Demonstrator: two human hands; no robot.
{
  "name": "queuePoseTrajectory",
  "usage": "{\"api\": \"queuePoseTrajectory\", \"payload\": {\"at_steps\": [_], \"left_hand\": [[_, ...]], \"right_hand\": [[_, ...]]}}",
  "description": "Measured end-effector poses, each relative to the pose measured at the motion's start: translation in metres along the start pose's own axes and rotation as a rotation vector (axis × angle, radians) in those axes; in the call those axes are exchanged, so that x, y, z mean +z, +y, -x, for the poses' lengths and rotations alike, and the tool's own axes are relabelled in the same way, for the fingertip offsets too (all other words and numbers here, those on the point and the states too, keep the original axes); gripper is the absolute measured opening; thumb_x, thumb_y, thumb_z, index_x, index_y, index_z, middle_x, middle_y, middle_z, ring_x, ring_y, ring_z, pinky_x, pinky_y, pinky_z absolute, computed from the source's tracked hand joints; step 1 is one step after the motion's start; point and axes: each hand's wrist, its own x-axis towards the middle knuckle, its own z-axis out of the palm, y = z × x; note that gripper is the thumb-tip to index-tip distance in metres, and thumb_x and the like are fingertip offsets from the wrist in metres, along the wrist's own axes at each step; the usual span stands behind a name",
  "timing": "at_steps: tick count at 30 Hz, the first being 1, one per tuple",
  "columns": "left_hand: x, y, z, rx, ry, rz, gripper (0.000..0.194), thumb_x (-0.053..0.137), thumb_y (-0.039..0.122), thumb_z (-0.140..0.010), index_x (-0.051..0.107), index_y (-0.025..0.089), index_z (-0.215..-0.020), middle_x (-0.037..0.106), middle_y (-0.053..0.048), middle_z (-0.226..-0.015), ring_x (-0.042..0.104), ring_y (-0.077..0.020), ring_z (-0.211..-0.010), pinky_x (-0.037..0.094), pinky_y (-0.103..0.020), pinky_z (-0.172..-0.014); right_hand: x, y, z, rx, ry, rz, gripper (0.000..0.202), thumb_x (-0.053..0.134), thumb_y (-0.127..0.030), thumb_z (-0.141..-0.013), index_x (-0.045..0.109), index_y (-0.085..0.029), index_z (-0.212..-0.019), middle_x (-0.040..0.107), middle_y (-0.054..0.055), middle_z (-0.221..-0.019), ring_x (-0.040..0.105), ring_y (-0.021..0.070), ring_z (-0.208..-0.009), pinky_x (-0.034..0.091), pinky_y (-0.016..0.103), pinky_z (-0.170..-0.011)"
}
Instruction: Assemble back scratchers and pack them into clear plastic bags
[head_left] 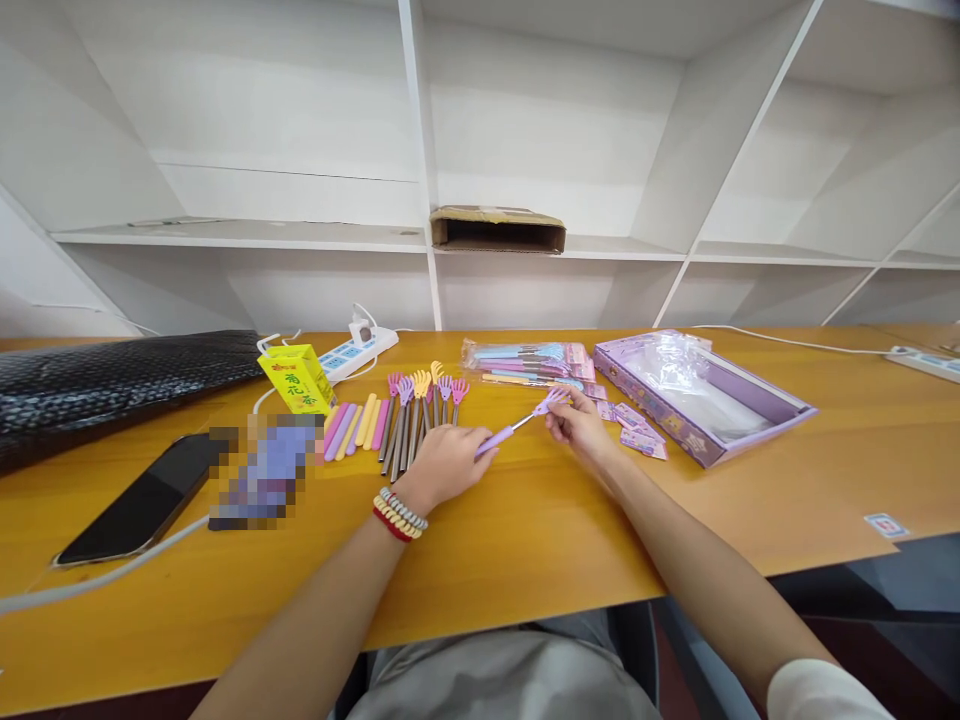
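A purple back scratcher (523, 421) with a claw-shaped head and a thin metal shaft is held between both hands above the table. My left hand (450, 462) is closed round its purple handle. At the other end, my right hand (579, 422) pinches the claw head. Left of my left hand lie several scratcher heads on metal rods (405, 430), with pink, purple and yellow claws. Beside them is a row of loose coloured handles (356, 428). Wrapped scratchers (525, 360) lie behind my hands, and small printed cards (641, 437) lie right of my right hand.
An open purple box (705, 455) with clear plastic inside stands at the right. To the left are a yellow drink carton (300, 380), a power strip (360, 350), a black phone (142, 500) and a white cable (112, 573). A cardboard box (499, 215) sits on the shelf.
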Motion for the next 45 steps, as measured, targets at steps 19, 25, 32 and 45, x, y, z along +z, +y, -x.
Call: {"api": "queuePoseTrajectory", "payload": {"at_steps": [19,25,32,45], "left_hand": [[0.002,0.029,-0.001,0.042,-0.147,0.128,0.036,0.036,0.049,-0.086,0.051,0.020,-0.072,0.062,-0.002,-0.066,0.058,-0.0168,-0.061,0.033,-0.029,-0.057],[0.004,0.029,-0.003,-0.013,-0.158,0.173,0.035,0.030,0.045,-0.089,0.052,0.020,-0.079,0.061,-0.003,-0.067,0.057,-0.0172,-0.062,0.032,-0.029,-0.056],[0.007,0.025,-0.002,0.002,-0.132,0.209,0.030,0.039,0.037,-0.086,0.052,0.021,-0.108,0.063,-0.002,-0.075,0.058,-0.0195,-0.071,0.037,-0.030,-0.065],[0.009,0.016,-0.003,0.021,-0.088,0.151,0.021,0.044,0.035,-0.083,0.057,0.021,-0.093,0.061,0.000,-0.069,0.052,-0.0178,-0.064,0.036,-0.031,-0.067]], "right_hand": [[0.003,0.007,0.001,0.011,-0.254,0.188,0.033,0.066,-0.041,-0.070,0.052,-0.019,-0.089,0.062,-0.001,-0.071,0.049,0.0070,-0.043,0.029,0.017,-0.035],[0.008,0.011,0.003,-0.028,-0.271,0.351,0.032,0.062,-0.046,-0.073,0.054,-0.019,-0.089,0.053,-0.004,-0.059,0.040,0.0071,-0.044,0.029,0.020,-0.041],[-0.021,-0.004,-0.001,-0.227,-0.248,0.925,0.037,0.061,-0.047,-0.074,0.062,-0.018,-0.096,0.060,0.000,-0.064,0.050,0.0123,-0.056,0.035,0.023,-0.053],[-0.098,-0.012,-0.020,-0.130,0.410,1.301,0.020,0.054,-0.033,-0.075,0.066,-0.019,-0.083,0.069,0.007,-0.078,0.062,0.0192,-0.073,0.042,0.028,-0.067]]}}
